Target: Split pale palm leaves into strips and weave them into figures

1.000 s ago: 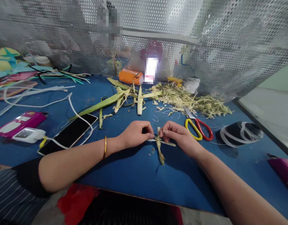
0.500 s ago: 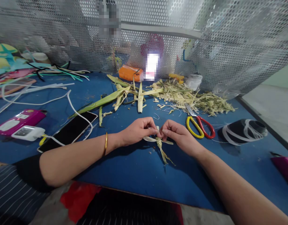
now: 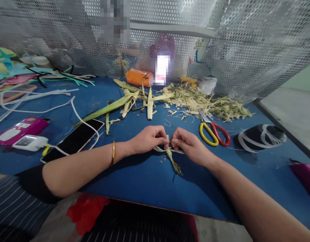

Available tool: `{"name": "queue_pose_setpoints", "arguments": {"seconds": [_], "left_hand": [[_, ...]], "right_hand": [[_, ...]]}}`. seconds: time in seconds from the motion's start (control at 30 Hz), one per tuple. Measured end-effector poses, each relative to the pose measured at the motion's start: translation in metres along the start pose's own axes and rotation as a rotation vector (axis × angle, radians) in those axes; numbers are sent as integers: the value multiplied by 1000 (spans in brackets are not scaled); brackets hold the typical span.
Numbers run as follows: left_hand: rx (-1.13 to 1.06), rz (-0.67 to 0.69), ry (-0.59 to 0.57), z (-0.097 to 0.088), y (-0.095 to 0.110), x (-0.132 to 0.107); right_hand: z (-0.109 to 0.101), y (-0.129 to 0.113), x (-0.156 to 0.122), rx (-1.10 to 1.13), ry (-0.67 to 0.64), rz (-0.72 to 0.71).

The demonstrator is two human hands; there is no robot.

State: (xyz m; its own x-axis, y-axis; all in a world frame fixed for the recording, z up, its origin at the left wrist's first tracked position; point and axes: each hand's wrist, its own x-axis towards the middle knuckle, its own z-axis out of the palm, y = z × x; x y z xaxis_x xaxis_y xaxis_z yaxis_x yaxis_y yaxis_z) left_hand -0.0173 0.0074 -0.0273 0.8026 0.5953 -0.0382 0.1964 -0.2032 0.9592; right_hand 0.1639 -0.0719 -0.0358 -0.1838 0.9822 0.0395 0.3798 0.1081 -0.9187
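Since half a second ago both hands have slid a touch toward the person and down, and the dangling tail of the leaf piece has swung in, hanging straighter under the knuckles. The small woven leaf strip (image 3: 172, 156) sits just above the blue table (image 3: 134, 181), pinched between the two hands at mid-front of the work area. Left hand (image 3: 148, 139) is curled, thumb and forefinger closed on the left end of the strip; right hand (image 3: 188, 144) does the same on the right end, fingertips of both nearly touching. Likely held that close so the narrow strips stay taut while being folded over each other. Loose frayed end points down toward the table edge, a few crumbs under it.

Outward: yellow-and-red scissors (image 3: 214, 132) lie just right of the right hand, handles toward the person, within easy reach. Beyond them a dark spool wound with white cord (image 3: 259, 137) lies on its side. Behind the hands, long green leaves (image 3: 114, 106) and a heap of trimmed scraps (image 3: 207, 104) spread toward the perforated metal screen (image 3: 245, 50). An orange box (image 3: 139, 76) sits at the screen's foot. Left side: a black phone (image 3: 74, 141) face up with a white cable (image 3: 76, 114) across it, a white charger (image 3: 30, 143) and a pink case (image 3: 21, 126) beside it. A gold bangle (image 3: 113, 153) sits on the left wrist.
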Motion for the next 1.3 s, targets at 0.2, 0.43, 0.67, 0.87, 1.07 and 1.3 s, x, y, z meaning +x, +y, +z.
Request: {"name": "queue_pose_setpoints", "arguments": {"seconds": [0.2,0.43,0.67,0.87,1.07,1.3], "left_hand": [[-130,-161,82,3,5,2],[-135,-251,96,4,10,2],[-76,-231,79,6,14,2],[-24,-219,78,5,11,0],[-16,-214,-14,4,11,0],[-133,-216,-106,3,15,1]], "right_hand": [[-5,-4,0,-37,72,-102],[-1,-10,-2,-73,47,-21],[7,-15,2,126,101,43],[5,-12,0,-57,210,-16],[6,-11,1,-144,228,-46],[5,-10,0,-325,243,-107]]}}
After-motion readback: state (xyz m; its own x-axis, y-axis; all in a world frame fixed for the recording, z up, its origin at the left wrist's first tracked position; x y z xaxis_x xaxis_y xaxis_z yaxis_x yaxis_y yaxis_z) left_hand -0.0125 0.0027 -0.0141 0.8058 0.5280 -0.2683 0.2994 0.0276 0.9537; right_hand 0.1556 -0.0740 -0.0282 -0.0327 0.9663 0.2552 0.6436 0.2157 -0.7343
